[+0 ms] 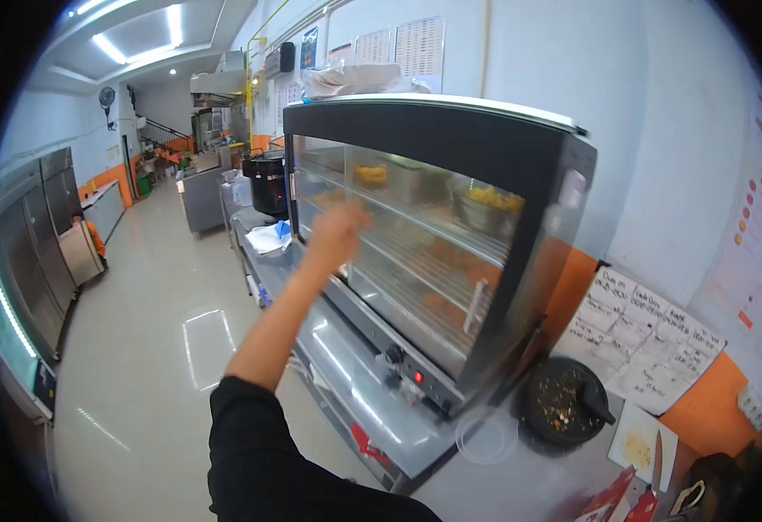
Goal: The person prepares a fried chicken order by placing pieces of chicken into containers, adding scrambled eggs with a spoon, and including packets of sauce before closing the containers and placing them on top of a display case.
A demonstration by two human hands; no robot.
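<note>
My left hand [341, 231] is raised before the glass front of a food warming cabinet [420, 124]; it is blurred, and whether its fingers touch the glass or hold anything cannot be told. Behind the sliding glass, wire shelves [420, 261] bear a metal bowl of yellow food [488, 202], more yellow food [371, 174] and orange-brown pieces lower down. A door handle [476, 305] is at the glass's right side. Below the glass are knobs [394, 354] and a lit red switch [418, 377]. My right hand is out of view.
Right of the cabinet are a stone mortar [560, 398] with a pestle [595, 403], a clear plastic lid [486, 436], a white cutting board [638, 437] and a knife [657, 460]. A black pot [268, 186] stands left of it. A person [93, 236] is by the steel refrigerators [41, 235].
</note>
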